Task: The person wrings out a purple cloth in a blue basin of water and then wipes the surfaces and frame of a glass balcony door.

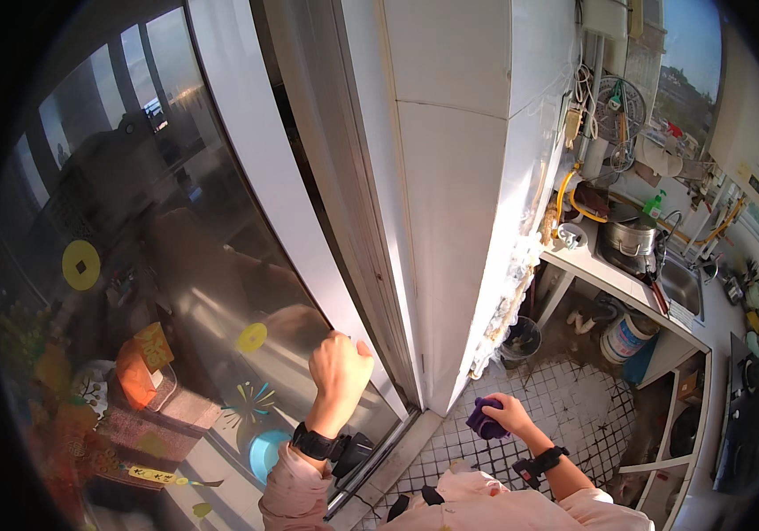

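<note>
A sliding glass door (220, 279) with a white frame and yellow coin stickers fills the left side. At the inner edge of that door frame is my left hand (341, 365), its fingers curled against the frame; what the fingertips grip is hidden. My right hand (509, 413) holds a bunched purple cloth (487, 419) above the tiled floor. Both wrists wear black straps with small devices.
A white tiled wall corner (449, 219) rises ahead. To the right stand a counter with a metal pot (628, 237), a sink (683, 282) and a black hob (741, 411). Under the counter are a trash bin (522, 337) and a white bucket (625, 338).
</note>
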`<action>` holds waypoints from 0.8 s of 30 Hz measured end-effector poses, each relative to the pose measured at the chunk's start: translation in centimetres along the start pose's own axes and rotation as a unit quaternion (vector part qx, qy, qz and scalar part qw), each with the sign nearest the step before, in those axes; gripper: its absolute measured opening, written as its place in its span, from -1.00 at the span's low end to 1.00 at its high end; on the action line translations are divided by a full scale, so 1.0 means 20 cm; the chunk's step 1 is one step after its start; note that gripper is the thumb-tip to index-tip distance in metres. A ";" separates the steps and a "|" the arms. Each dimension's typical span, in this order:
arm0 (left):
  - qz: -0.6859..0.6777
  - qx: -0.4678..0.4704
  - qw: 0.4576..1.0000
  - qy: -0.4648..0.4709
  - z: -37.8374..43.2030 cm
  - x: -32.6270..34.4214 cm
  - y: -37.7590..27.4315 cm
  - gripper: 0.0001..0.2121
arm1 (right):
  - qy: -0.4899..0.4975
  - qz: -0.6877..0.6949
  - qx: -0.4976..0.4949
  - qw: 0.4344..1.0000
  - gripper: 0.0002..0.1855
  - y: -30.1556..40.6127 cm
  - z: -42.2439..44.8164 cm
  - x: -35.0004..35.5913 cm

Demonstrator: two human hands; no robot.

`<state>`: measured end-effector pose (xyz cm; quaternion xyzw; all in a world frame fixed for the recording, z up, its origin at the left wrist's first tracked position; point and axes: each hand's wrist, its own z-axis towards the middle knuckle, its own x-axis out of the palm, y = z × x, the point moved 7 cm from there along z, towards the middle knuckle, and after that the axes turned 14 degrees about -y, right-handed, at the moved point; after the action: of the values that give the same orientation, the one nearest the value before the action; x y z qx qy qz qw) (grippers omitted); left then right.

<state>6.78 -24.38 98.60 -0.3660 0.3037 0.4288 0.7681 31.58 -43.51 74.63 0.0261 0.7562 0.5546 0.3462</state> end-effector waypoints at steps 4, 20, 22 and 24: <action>-0.042 0.015 0.999 -0.008 0.07 0.14 -0.16 -0.82 | -0.038 0.007 -0.022 0.999 -0.67 -0.10 0.11 -0.14; -0.093 -0.029 0.995 -0.038 0.09 0.17 -0.22 -0.86 | 0.056 0.077 -0.060 0.994 -0.63 -0.20 0.42 -0.03; -0.090 -0.044 0.995 -0.003 0.07 0.16 -0.21 -0.84 | 0.115 0.122 -0.051 0.984 -0.63 -0.07 0.39 0.07; -0.101 -0.058 0.993 0.030 0.03 0.16 -0.17 -0.81 | 0.159 0.121 -0.041 0.979 -0.59 0.09 0.34 0.15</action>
<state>11.25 -23.68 97.51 -0.4509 0.2628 0.3551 0.7756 32.50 -35.95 73.62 0.0142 0.7693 0.6202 0.1528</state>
